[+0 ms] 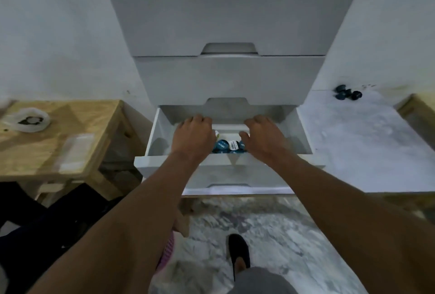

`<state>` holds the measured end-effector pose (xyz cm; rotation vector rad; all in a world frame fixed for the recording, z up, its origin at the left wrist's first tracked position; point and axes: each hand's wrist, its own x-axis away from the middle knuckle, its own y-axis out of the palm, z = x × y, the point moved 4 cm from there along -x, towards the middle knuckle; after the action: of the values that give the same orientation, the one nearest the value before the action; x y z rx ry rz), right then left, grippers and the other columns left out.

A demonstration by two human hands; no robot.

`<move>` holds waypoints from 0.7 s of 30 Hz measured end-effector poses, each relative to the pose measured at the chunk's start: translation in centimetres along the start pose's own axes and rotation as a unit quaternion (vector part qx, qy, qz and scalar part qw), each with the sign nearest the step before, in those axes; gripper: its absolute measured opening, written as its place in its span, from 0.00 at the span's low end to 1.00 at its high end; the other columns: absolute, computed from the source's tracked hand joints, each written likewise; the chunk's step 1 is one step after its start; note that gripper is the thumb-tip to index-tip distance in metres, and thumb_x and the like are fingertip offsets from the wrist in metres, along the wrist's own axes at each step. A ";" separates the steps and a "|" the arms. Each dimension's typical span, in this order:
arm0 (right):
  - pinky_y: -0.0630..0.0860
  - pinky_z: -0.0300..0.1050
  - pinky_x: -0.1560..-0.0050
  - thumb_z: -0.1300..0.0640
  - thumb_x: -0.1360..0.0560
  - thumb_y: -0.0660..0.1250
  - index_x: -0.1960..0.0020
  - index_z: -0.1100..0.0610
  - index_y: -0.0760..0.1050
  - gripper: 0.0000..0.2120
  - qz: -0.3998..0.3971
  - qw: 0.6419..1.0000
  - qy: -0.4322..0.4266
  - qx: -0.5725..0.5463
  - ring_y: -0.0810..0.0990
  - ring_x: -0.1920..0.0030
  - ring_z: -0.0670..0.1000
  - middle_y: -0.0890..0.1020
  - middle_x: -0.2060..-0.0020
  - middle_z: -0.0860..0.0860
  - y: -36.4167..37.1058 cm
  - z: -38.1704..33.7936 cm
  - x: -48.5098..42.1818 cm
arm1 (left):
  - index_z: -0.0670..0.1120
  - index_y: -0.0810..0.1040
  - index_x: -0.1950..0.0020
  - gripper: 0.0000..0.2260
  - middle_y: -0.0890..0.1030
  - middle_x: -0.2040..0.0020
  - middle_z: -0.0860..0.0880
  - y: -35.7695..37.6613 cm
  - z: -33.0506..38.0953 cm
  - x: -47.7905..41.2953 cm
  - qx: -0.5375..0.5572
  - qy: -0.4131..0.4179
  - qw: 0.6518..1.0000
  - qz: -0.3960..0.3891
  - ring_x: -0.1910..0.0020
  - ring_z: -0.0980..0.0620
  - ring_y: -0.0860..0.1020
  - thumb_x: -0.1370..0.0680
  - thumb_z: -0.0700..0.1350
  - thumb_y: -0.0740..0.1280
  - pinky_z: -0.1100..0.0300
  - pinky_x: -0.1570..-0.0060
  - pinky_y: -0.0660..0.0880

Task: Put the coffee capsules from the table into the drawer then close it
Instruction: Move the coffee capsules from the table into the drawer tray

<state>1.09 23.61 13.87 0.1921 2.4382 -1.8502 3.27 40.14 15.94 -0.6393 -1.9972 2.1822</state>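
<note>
Nearest, a black shoe is standing on the floor in front of the open drawer, and both forearms are reaching over the drawer's front edge. Inside the drawer, the left hand and right hand are hanging knuckles-up, fingers curling down either side of a cluster of blue and white coffee capsules; the fingertips are hidden, so I cannot tell whether either is gripping anything. Farther off, right of the drawer, a few dark capsules are sitting on the marble table.
</note>
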 end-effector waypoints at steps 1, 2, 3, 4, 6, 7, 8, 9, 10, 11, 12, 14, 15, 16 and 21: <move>0.73 0.53 0.40 0.51 0.22 0.60 0.38 0.60 0.74 0.17 0.008 1.000 0.008 0.003 0.74 0.41 0.60 0.76 0.42 0.59 -0.7 0.1 1.2 | 0.42 0.75 0.44 0.11 0.78 0.45 0.42 -0.5 0.5 0.8 0.006 0.006 1.000 0.007 0.46 0.42 0.76 0.22 0.47 0.60 0.49 0.48 0.73; 0.72 0.52 0.40 0.52 0.22 0.60 0.37 0.60 0.73 0.17 0.014 1.000 0.018 0.005 0.73 0.41 0.60 0.76 0.42 0.60 -1.5 0.3 2.4 | 0.42 0.74 0.43 0.12 0.77 0.45 0.42 -0.9 1.1 1.5 0.008 0.016 1.000 0.011 0.46 0.42 0.76 0.21 0.47 0.59 0.49 0.47 0.73; 0.71 0.51 0.40 0.52 0.22 0.60 0.37 0.60 0.73 0.17 0.017 0.999 0.026 0.010 0.73 0.41 0.60 0.76 0.41 0.59 -2.3 0.5 3.6 | 0.42 0.74 0.42 0.13 0.77 0.44 0.42 -1.2 1.7 2.2 0.007 0.028 0.999 0.015 0.46 0.43 0.76 0.21 0.48 0.59 0.50 0.47 0.73; 0.71 0.51 0.40 0.51 0.21 0.60 0.37 0.59 0.73 0.17 0.021 0.999 0.031 0.018 0.73 0.41 0.59 0.76 0.41 0.59 -2.9 0.7 4.7 | 0.43 0.74 0.41 0.13 0.77 0.44 0.42 -1.5 2.3 2.8 0.006 0.040 0.999 0.017 0.46 0.43 0.76 0.21 0.48 0.59 0.50 0.48 0.73; 0.72 0.52 0.41 0.51 0.21 0.59 0.37 0.59 0.73 0.17 0.032 0.998 0.043 0.028 0.73 0.41 0.59 0.77 0.41 0.59 -4.3 1.4 6.7 | 0.43 0.73 0.41 0.13 0.77 0.44 0.43 -2.0 3.8 3.6 0.011 0.061 0.998 0.021 0.47 0.44 0.76 0.20 0.48 0.58 0.51 0.48 0.73; 0.72 0.52 0.40 0.51 0.21 0.59 0.37 0.59 0.73 0.17 0.036 0.998 0.052 0.028 0.73 0.41 0.59 0.76 0.40 0.59 -4.9 1.9 7.6 | 0.43 0.73 0.40 0.13 0.77 0.43 0.43 -2.3 4.7 3.9 0.016 0.068 0.997 0.021 0.47 0.44 0.76 0.20 0.48 0.58 0.51 0.48 0.73; 0.72 0.52 0.40 0.51 0.21 0.59 0.37 0.59 0.73 0.17 0.040 0.997 0.059 0.028 0.73 0.40 0.59 0.76 0.40 0.59 -5.4 2.4 8.4 | 0.43 0.73 0.40 0.13 0.77 0.43 0.43 -2.5 5.6 4.0 0.019 0.075 0.997 0.022 0.46 0.44 0.75 0.21 0.48 0.58 0.51 0.48 0.73; 0.72 0.51 0.40 0.51 0.21 0.59 0.36 0.59 0.72 0.18 0.042 0.997 0.066 0.028 0.73 0.40 0.59 0.76 0.39 0.59 -6.0 3.0 9.2 | 0.43 0.73 0.41 0.13 0.76 0.43 0.43 -2.7 6.6 4.1 0.020 0.084 0.996 0.022 0.46 0.43 0.75 0.21 0.48 0.58 0.51 0.47 0.73; 0.72 0.51 0.40 0.51 0.21 0.59 0.36 0.59 0.72 0.18 0.046 0.996 0.072 0.028 0.73 0.39 0.59 0.75 0.39 0.59 -6.5 3.7 9.9 | 0.43 0.73 0.41 0.13 0.76 0.43 0.43 -2.8 7.7 4.2 0.020 0.093 0.995 0.023 0.46 0.43 0.75 0.21 0.48 0.58 0.51 0.47 0.72; 0.72 0.52 0.41 0.51 0.21 0.59 0.35 0.59 0.72 0.18 0.050 0.995 0.079 0.029 0.73 0.39 0.59 0.75 0.40 0.59 -6.9 4.5 10.5 | 0.43 0.73 0.41 0.12 0.76 0.43 0.43 -3.0 8.8 4.2 0.022 0.102 0.994 0.024 0.45 0.43 0.75 0.21 0.47 0.58 0.50 0.47 0.72; 0.73 0.52 0.42 0.51 0.21 0.60 0.36 0.59 0.72 0.18 0.053 0.994 0.088 0.030 0.73 0.40 0.59 0.76 0.40 0.59 -7.4 5.5 11.1 | 0.43 0.73 0.42 0.12 0.76 0.43 0.42 -3.1 9.9 4.2 0.024 0.111 0.993 0.024 0.45 0.43 0.75 0.21 0.47 0.58 0.50 0.47 0.72; 0.74 0.52 0.45 0.52 0.22 0.60 0.39 0.60 0.73 0.16 0.061 0.992 0.108 0.031 0.73 0.42 0.60 0.76 0.43 0.59 -8.4 7.6 12.0 | 0.42 0.73 0.41 0.12 0.76 0.43 0.42 -3.2 12.4 3.9 0.030 0.132 0.990 0.026 0.45 0.42 0.74 0.21 0.46 0.58 0.49 0.46 0.72; 0.74 0.52 0.47 0.53 0.22 0.60 0.40 0.61 0.73 0.15 0.067 0.990 0.118 0.031 0.73 0.43 0.60 0.76 0.44 0.59 -8.9 8.7 12.3 | 0.42 0.73 0.41 0.12 0.76 0.43 0.42 -3.3 13.7 3.6 0.032 0.144 0.989 0.029 0.45 0.42 0.74 0.21 0.46 0.58 0.50 0.47 0.72; 0.74 0.52 0.49 0.53 0.22 0.61 0.41 0.61 0.74 0.15 0.072 0.989 0.126 0.031 0.73 0.44 0.60 0.76 0.44 0.59 -9.3 9.9 12.7 | 0.42 0.73 0.42 0.12 0.76 0.44 0.42 -3.4 15.1 3.3 0.034 0.154 0.987 0.035 0.45 0.42 0.74 0.21 0.46 0.58 0.50 0.47 0.72; 0.74 0.51 0.49 0.53 0.22 0.60 0.40 0.60 0.73 0.15 0.082 0.985 0.149 0.038 0.73 0.43 0.59 0.76 0.44 0.58 -11.4 17.1 13.5 | 0.41 0.73 0.41 0.13 0.77 0.43 0.41 -3.0 22.6 1.2 0.035 0.189 0.981 0.038 0.45 0.41 0.75 0.21 0.47 0.58 0.50 0.48 0.72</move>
<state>-14.18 4.85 18.28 0.7003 2.4407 -1.9631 -7.00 20.03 19.50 -1.0452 -1.7190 1.9738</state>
